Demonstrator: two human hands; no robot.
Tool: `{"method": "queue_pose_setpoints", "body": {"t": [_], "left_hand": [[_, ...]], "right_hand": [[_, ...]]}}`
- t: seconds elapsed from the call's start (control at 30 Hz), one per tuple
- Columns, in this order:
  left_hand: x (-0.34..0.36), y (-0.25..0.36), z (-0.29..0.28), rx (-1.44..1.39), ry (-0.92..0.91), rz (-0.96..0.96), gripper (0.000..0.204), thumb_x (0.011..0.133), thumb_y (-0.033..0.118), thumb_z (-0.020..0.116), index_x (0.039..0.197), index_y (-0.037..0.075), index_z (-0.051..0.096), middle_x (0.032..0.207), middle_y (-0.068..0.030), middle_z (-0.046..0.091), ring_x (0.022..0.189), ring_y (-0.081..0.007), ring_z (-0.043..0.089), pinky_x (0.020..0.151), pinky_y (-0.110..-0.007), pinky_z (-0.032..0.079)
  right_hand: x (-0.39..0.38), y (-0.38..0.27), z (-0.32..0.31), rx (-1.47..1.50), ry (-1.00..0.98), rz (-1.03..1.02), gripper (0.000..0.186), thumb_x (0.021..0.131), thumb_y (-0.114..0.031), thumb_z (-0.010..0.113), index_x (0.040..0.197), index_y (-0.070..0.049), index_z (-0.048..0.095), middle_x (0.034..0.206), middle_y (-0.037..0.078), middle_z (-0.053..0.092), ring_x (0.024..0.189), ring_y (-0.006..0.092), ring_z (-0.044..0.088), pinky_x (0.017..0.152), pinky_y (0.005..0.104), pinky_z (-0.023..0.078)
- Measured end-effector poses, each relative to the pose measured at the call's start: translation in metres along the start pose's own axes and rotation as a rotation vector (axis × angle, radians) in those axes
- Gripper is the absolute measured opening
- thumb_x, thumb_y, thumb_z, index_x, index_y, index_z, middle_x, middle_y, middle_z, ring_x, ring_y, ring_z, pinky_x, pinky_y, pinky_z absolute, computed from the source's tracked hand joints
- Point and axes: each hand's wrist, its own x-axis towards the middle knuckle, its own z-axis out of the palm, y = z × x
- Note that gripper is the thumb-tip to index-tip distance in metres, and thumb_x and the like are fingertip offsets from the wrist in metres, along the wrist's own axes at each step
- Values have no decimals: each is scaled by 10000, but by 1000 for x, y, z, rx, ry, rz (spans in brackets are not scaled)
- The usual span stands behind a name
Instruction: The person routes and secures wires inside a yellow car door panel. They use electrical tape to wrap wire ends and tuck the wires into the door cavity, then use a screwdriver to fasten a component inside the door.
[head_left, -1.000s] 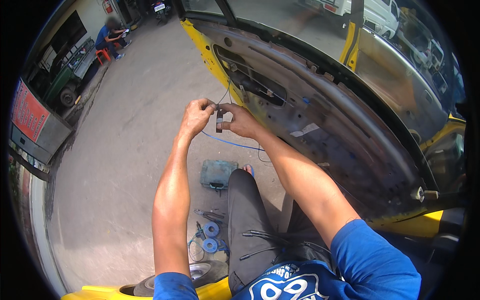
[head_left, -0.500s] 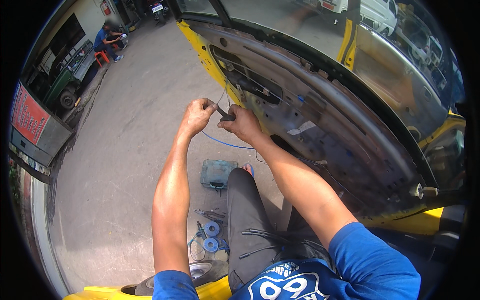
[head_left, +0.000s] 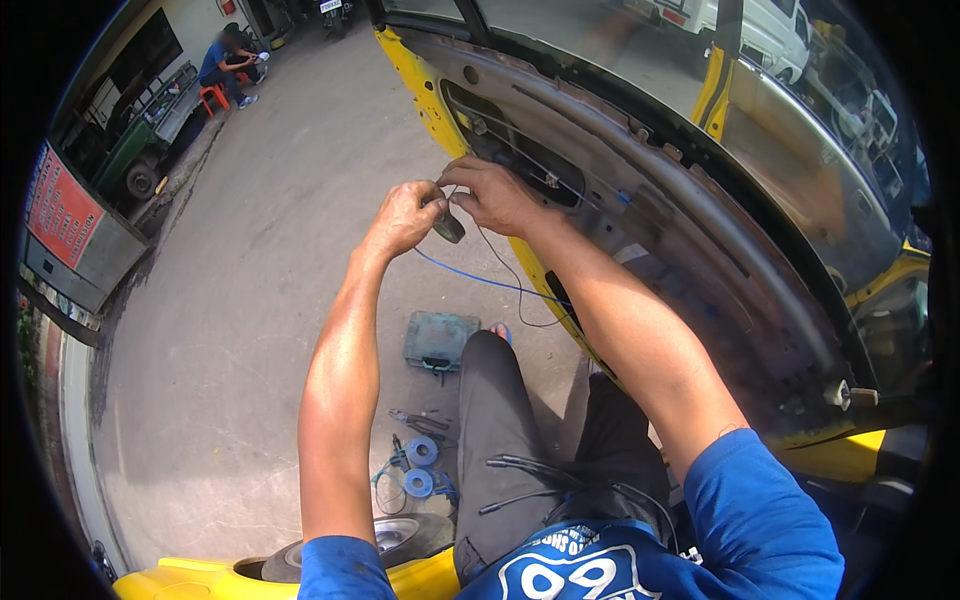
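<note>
flat dark round roll, tape-like (head_left: 450,229): hangs just under the left hand's fingertips, off the yellow front edge of the door. half a second ago it sat stretched between both hands; now it dangles on the left side only.

left hand (head_left: 405,215): fingers pinched together, looks to be grasping the roll at its top. right hand (head_left: 497,197): has come up and over, index and thumb curled right beside the left fingertips. cannot tell if it grips anything; a thin strand shows in the gap.

reads to me as: left bears the roll, right is off it and doing the fine fingering at the strand.

thin dark wire (head_left: 520,300): runs down from by the right hand, loops below the forearm, meets the door's lower edge. that run is in plain sight now. thin blue wire (head_left: 470,276): from below the left hand across to the same edge, crossing the dark one.

bare grey metal inner door panel (head_left: 680,200): right of the hands, dark oblong opening toward its front upper corner.

teal plastic tool case (head_left: 441,340): on the concrete, beside the knee. metal pliers (head_left: 420,420) and blue ring-shaped spools (head_left: 421,452): toward the concrete's near edge, by the yellow bodywork (head_left: 190,580).
</note>
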Motion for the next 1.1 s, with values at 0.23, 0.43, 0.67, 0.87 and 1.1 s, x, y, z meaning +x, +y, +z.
{"method": "queue_pose_setpoints", "body": {"t": [0.23, 0.43, 0.67, 0.87, 1.1], "left_hand": [[-5, -4, 8, -41, 28, -94, 292, 962, 257, 683, 1034, -22, 727, 852, -129, 722, 730, -203, 651, 733, -384, 535], [-8, -11, 4, -172, -27, -180, 330, 931, 237, 698, 1108, -36, 752, 999, -183, 767, 901, -252, 728, 818, -397, 567], [-23, -26, 16, -550, 34, -360, 565, 855, 285, 800, 1304, -22, 650, 941, -142, 756, 770, -177, 699, 687, -334, 560], [-23, -17, 49, -222, 13, -384, 727, 776, 396, 847, 1323, -25, 617, 979, -192, 766, 881, -267, 740, 820, -377, 568], [-13, -11, 59, -307, 153, -455, 757, 825, 303, 816, 1425, -53, 521, 998, -237, 751, 816, -291, 758, 738, -390, 587]], "right_hand": [[40, 0, -18, -151, -415, 76, 208, 891, -143, 715, 1072, -74, 789, 1003, 182, 762, 999, 352, 718, 901, 433, 551], [43, 3, -16, -185, -415, -3, 216, 845, -133, 705, 1030, -61, 790, 964, 180, 759, 960, 355, 721, 888, 432, 552], [47, 1, -11, -173, -447, 8, 202, 825, -141, 707, 985, -49, 789, 984, 173, 728, 980, 361, 699, 889, 449, 536], [48, -5, -13, -227, -483, 21, 221, 837, -137, 713, 1021, -45, 793, 1064, 157, 746, 1002, 364, 708, 916, 440, 549], [52, -15, -20, -254, -523, 28, 233, 874, -143, 701, 1063, -44, 793, 1067, 150, 745, 999, 352, 711, 911, 434, 550]]}}
